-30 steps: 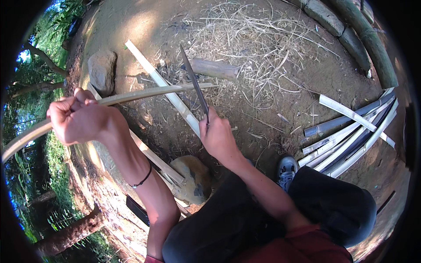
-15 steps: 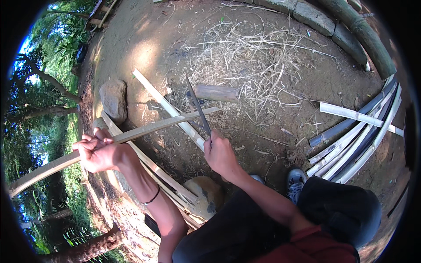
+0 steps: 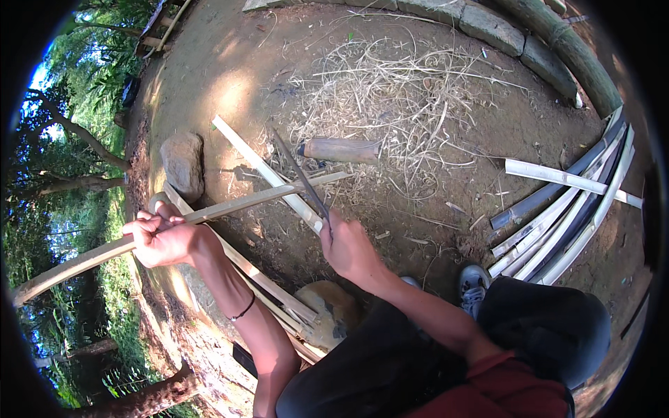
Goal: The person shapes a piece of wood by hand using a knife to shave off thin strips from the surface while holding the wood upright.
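**Long dark metal knife (image 3: 300,172) swung clear of the short brown wooden log (image 3: 341,150)**

From where I stood, the change was a small one. Half a second earlier the blade had run close by the log's left end; it then slanted off to the left, with a gap showing between its tip and the log. The right hand (image 3: 352,251), on the near side of the log, was closed round the knife's handle, which the fingers hid.

Well to the left of the log, and also on its near side, the left hand (image 3: 159,237) had its fingers curled over a long pale wooden strip (image 3: 237,203). The strip had hardly shifted: its thin end lay just to the near side of the log, and its other end ran off far to the left.

The blade still crossed the strip near that thin end, so I judged that stretch was still being worked (whether the edge touched the wood, I couldn't tell). A tangled heap of thin straw-coloured shavings (image 3: 418,90) spread beyond and to the right of the log, and a flat pale slat (image 3: 256,159) lay to its left.
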{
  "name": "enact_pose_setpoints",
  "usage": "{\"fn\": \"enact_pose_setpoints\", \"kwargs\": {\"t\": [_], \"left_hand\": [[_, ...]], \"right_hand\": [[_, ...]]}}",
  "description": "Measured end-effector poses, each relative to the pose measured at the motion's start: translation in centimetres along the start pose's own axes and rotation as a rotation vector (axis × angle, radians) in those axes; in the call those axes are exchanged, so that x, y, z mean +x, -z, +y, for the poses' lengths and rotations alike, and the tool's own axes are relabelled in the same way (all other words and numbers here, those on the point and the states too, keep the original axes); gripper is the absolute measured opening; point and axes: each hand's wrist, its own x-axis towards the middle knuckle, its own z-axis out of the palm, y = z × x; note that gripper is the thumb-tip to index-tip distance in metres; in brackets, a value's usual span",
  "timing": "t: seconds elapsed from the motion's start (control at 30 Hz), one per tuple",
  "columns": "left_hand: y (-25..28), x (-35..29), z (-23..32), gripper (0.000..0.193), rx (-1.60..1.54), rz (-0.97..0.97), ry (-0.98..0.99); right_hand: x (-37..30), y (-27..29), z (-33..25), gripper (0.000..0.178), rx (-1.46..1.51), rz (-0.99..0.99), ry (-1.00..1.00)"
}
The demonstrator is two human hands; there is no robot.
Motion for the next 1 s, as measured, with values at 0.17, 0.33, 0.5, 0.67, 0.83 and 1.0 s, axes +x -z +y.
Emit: {"fn": "enact_pose_setpoints", "kwargs": {"t": [0.17,0.33,0.5,0.67,0.83,1.0], "left_hand": [[0.0,-1.1,1.0,0.024,-0.003,-0.024,0.03],[2.0,-0.7,1.0,0.027,0.064,-0.105,-0.03],[1.1,-1.2,0.9,0.025,0.003,-0.123,0.04],[0.2,-2.0,1.5,0.026,0.047,-0.084,0.001],[-0.1,-1.9,2.0,0.027,0.034,-0.159,0.0],[-0.4,-1.0,1.0,0.027,0.074,-0.118,-0.031]], "right_hand": [[-0.1,-1.7,4.3,0.017,-0.037,0.098,-0.036],[0.0,-1.4,3.0,0.02,0.001,0.054,-0.028],[-1.1,-1.7,2.2,0.018,-0.038,0.073,0.023],[0.7,-2.3,6.0,0.018,-0.071,0.142,-0.034],[-0.8,-1.8,2.8,0.018,-0.105,0.11,0.043],[1.0,-1.3,7.8,0.029,-0.185,0.009,-0.081]]}}
